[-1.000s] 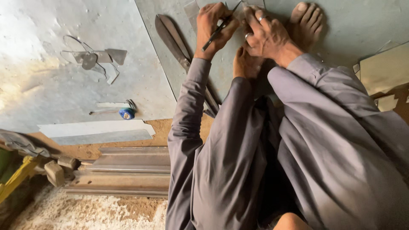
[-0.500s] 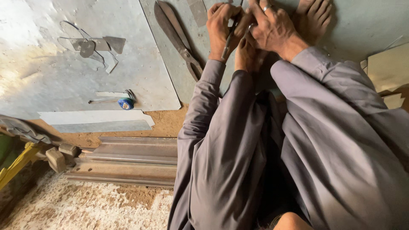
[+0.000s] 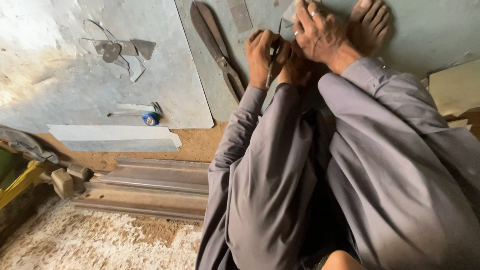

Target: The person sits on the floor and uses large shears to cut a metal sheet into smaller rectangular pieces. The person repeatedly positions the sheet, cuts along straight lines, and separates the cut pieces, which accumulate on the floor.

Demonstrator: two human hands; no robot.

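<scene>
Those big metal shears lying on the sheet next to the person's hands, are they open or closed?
Closed. The shears lie flat on the grey metal sheet with both blades together in one point and the handles side by side, left of the left hand.

Left hand (image 3: 264,55) gripping thin dark tool (image 3: 273,62) just right of tin snips (image 3: 216,50); right hand (image 3: 320,32) pressing metal sheet (image 3: 425,25).

Matt grey metal sheet (image 3: 150,75); dull steel shears (image 3: 216,47).

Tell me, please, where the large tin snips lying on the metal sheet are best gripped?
Take the tin snips by the long handles at the far end, coming from above: they lie flat and clear there, while the blades point near the left hand.
</scene>
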